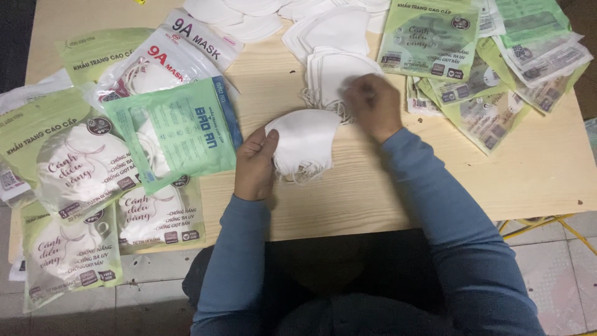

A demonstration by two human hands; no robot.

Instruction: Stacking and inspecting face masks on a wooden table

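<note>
- Left hand (254, 165): grasping a folded white mask bundle (305, 144).
- Right hand (372, 104), at 1 o'clock: fingers pinching the top of the mask stack (339, 71).
- Step, judged: gathering masks; next needs a clean single-mask lift.

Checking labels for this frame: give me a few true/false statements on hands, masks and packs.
1. The left hand holds a stack of white masks. True.
2. The right hand rests on the green packs. False: it is at the mask pile in the middle of the table.
3. Filled packs lie on the person's left. True.
4. The table is metal. False: it is light wood.
</note>
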